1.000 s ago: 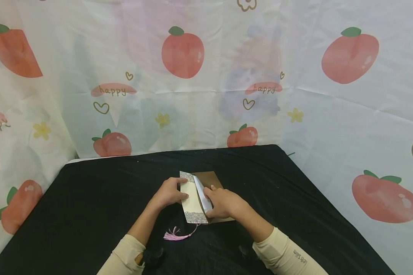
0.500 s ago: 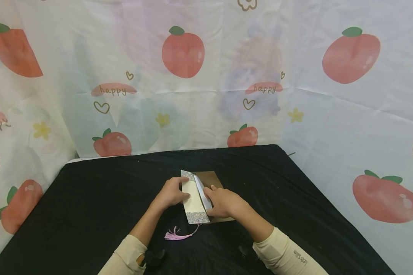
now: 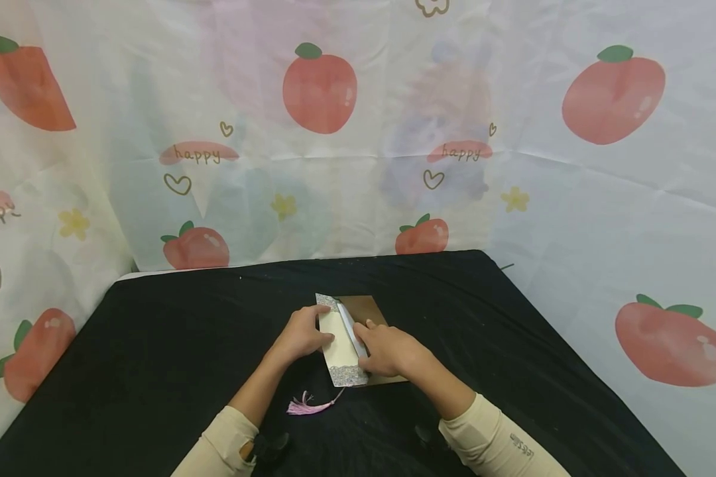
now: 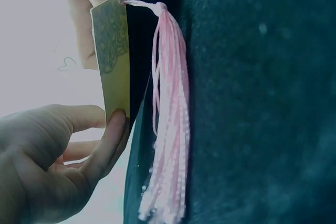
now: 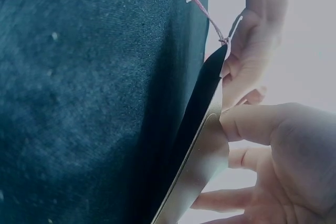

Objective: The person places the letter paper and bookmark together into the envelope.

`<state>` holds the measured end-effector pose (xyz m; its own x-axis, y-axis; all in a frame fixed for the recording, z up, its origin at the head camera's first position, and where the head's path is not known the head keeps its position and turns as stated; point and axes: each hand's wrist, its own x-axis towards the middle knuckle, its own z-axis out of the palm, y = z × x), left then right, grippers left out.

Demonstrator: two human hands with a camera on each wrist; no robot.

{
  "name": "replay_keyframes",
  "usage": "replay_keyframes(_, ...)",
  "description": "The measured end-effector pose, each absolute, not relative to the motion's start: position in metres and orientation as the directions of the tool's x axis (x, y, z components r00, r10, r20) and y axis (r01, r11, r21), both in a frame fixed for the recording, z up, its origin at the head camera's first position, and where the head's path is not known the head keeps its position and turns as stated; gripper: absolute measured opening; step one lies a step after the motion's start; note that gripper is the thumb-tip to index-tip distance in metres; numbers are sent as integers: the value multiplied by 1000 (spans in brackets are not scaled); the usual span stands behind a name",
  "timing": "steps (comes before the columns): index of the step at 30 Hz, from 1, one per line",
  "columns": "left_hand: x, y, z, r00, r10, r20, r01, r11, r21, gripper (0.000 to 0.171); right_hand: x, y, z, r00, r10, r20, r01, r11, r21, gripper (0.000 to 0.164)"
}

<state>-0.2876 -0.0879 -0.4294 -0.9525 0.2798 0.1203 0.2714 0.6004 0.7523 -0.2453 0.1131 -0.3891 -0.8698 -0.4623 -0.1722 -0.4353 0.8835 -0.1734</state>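
A cream card (image 3: 337, 341) with silver lace bands at both ends stands part-way up over a brown panel (image 3: 362, 307). Between them shows a narrow white strip (image 3: 349, 324). My left hand (image 3: 301, 334) holds the card's left side, fingertips and thumb on the cream face. At its right edge, my right hand (image 3: 390, 350) has thumb and fingers bent in beside the white strip. In the right wrist view those fingertips touch the brown surface (image 5: 202, 156). A pink tassel (image 4: 170, 93) hangs by a cord from the card's near end.
Black cloth (image 3: 185, 344) covers the table around the card. A white curtain (image 3: 370, 132) printed with red fruit rises behind and at both sides. Dark wrist gear (image 3: 271, 449) shows by the left sleeve.
The cream card has shifted slightly right with my left hand, and the white strip looks narrower. My right hand stays nearly in place. The tassel has drifted slightly right.
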Motion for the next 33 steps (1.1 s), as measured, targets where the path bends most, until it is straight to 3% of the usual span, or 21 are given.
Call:
replay_keyframes(14,-286,-89,-428,-957,277,82,221,520,825,58,-245,113,-388,-865,-475,-161,-450,877,-166,28)
replay_keyframes(22,-287,-93,-428,-943,331,8,153,412,899,45,-245,113,-388,-869,-466,-168,-440,882,-172,29)
replay_keyframes(33,-288,-92,-432,-952,308,0,123,381,916,49,-245,113,-389,-866,-476,-154,-450,875,-177,25)
